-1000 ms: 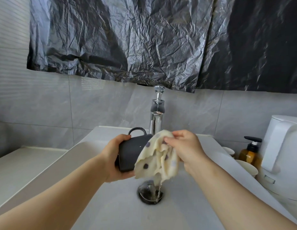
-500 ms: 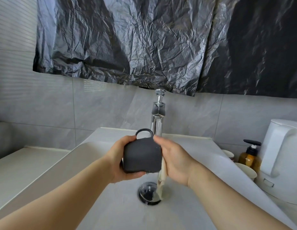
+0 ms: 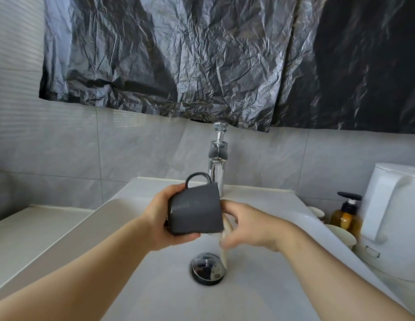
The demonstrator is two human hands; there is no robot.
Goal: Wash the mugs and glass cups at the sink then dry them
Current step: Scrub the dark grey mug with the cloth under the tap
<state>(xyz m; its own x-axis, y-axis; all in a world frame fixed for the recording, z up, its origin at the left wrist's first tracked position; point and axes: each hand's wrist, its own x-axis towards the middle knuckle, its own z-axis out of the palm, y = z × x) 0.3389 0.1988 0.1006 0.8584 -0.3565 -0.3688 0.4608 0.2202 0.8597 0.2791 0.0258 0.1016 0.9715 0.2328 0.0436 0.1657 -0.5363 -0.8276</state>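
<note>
Dark mug (image 3: pixel 194 212) is on its side above the sink (image 3: pixel 155 286), handle up. Left grip (image 3: pixel 164 218) is wrapped round its base end. Right grip (image 3: pixel 250 228), blurred, clutches a pale cloth (image 3: pixel 223 253) at the mug's mouth, the tail hanging toward the drain (image 3: pixel 207 271). Looks mid-wipe on this mug; can't tell if it's wash or dry. Pale cups (image 3: pixel 340 236) on the surface to the right probably still to do. No glass cups visible.
</note>
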